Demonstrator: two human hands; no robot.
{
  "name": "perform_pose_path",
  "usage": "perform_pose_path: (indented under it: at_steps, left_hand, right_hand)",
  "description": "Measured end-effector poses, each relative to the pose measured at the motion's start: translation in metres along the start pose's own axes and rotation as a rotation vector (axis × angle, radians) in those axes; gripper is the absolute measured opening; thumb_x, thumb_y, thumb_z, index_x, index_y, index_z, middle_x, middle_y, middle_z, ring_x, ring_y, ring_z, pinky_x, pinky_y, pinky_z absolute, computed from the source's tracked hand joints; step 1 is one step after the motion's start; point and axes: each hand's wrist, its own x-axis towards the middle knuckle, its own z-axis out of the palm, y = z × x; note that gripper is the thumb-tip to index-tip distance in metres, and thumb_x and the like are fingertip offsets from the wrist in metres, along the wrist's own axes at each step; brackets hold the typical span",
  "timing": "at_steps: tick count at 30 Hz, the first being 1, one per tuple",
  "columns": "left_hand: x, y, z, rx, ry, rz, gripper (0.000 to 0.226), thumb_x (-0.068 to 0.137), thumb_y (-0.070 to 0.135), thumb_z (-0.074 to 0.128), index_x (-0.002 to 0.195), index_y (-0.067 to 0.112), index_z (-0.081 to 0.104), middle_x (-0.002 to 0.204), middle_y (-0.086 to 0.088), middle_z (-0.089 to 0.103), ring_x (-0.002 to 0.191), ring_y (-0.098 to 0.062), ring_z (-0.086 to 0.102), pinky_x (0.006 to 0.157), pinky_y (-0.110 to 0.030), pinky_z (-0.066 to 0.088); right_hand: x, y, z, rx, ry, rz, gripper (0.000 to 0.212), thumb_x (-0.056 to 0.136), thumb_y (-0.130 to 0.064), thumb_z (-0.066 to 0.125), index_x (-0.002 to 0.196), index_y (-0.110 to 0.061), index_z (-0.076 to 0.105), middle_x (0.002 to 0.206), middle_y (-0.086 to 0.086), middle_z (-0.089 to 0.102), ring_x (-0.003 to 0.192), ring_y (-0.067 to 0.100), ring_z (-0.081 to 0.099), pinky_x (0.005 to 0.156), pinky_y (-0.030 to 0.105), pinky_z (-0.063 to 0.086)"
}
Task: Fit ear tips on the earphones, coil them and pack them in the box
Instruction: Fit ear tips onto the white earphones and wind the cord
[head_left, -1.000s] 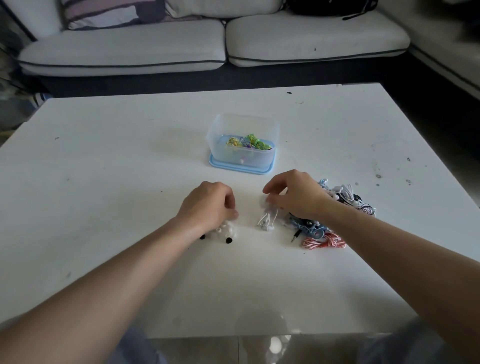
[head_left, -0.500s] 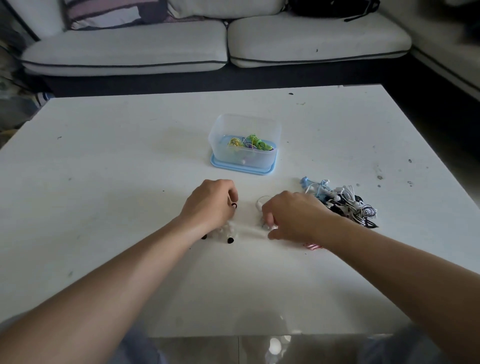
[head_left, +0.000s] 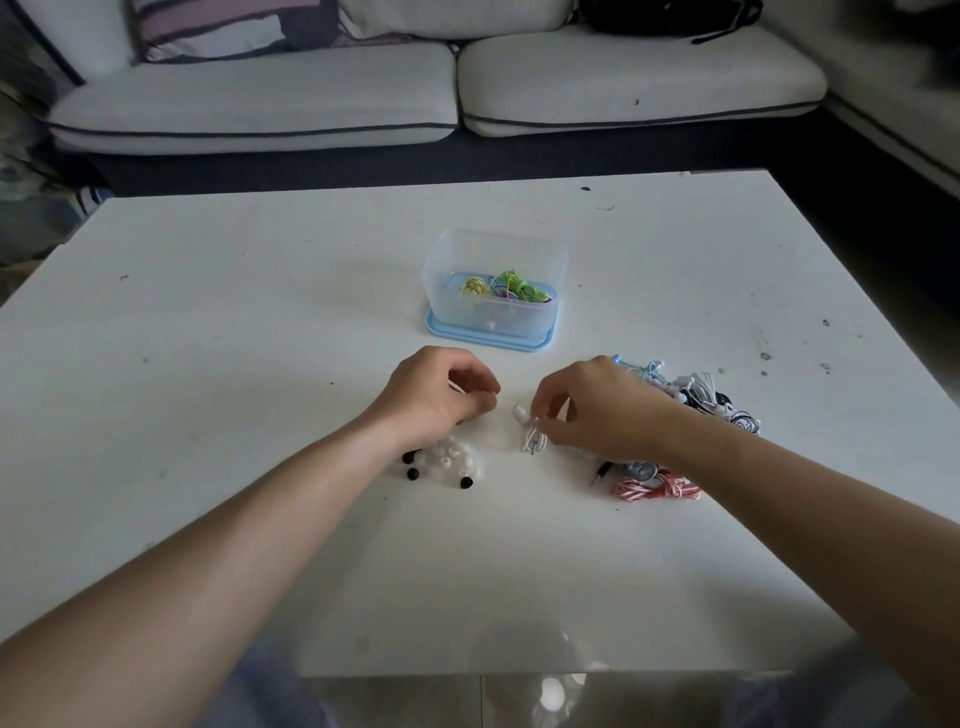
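My right hand pinches a white earphone just above the table, its cord bunched below my fingers. My left hand is curled with fingertips pinched together, apparently on a small ear tip that I cannot make out. Under my left wrist lies a heap of white and black ear tips. A clear plastic box on a blue lid stands beyond my hands, with coiled green and yellow earphones inside.
A tangle of loose earphones in white, black and blue lies right of my right hand, with a red-and-white striped pair nearer me. The white table has a grey sofa behind it.
My right hand has lifted the white earphone off the table and drawn slightly right. My left hand rose from the ear-tip heap, fingers pinched, towards the earphone.
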Motion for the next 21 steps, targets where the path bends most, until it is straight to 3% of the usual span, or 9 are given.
perform_pose_path:
  at_steps: [5,9,12,18,21]
  left_hand:
    - [-0.002,0.005,0.007,-0.275,0.005,-0.079,0.016,0.076,0.01,0.082,0.087,0.016,0.072,0.08,-0.004,0.076,0.073,-0.01,0.07,0.071,-0.017,0.054]
    - [-0.002,0.005,0.013,-0.501,0.005,-0.126,0.017,0.078,0.004,0.08,0.091,0.013,0.074,0.086,-0.01,0.076,0.083,-0.018,0.073,0.077,-0.025,0.055]
    - [-0.003,0.008,0.014,-0.61,0.036,-0.196,0.02,0.074,-0.001,0.081,0.087,0.014,0.076,0.089,-0.008,0.077,0.08,-0.015,0.071,0.075,-0.024,0.054]
    - [-0.005,0.016,0.012,-0.803,-0.01,-0.272,0.024,0.077,-0.009,0.074,0.096,0.006,0.073,0.096,-0.013,0.076,0.085,-0.016,0.073,0.066,-0.016,0.054]
    - [-0.004,0.016,0.011,-0.885,-0.034,-0.296,0.019,0.085,-0.012,0.063,0.099,0.0,0.071,0.095,-0.017,0.075,0.085,-0.019,0.075,0.067,-0.019,0.057]
  right_hand:
    - [0.004,-0.001,0.002,0.295,0.079,-0.012,0.018,0.095,-0.02,0.061,0.102,-0.03,0.074,0.091,-0.015,0.071,0.074,0.003,0.065,0.064,0.009,0.042]
    - [0.008,0.0,0.004,0.546,0.143,0.035,0.009,0.092,-0.011,0.066,0.096,-0.017,0.071,0.074,-0.004,0.072,0.065,0.011,0.067,0.06,0.022,0.053]
    - [0.008,0.0,0.002,0.696,0.169,0.062,0.003,0.09,-0.009,0.071,0.089,-0.008,0.068,0.071,0.006,0.072,0.059,0.013,0.064,0.059,0.027,0.055]
    - [0.006,0.0,0.001,0.943,0.151,0.114,0.008,0.09,0.0,0.068,0.097,0.003,0.069,0.083,0.022,0.074,0.072,0.028,0.069,0.068,0.034,0.061]
    - [0.006,-0.002,0.001,0.975,0.154,0.125,0.01,0.09,0.002,0.067,0.1,0.005,0.067,0.086,0.024,0.074,0.071,0.024,0.07,0.069,0.032,0.062]
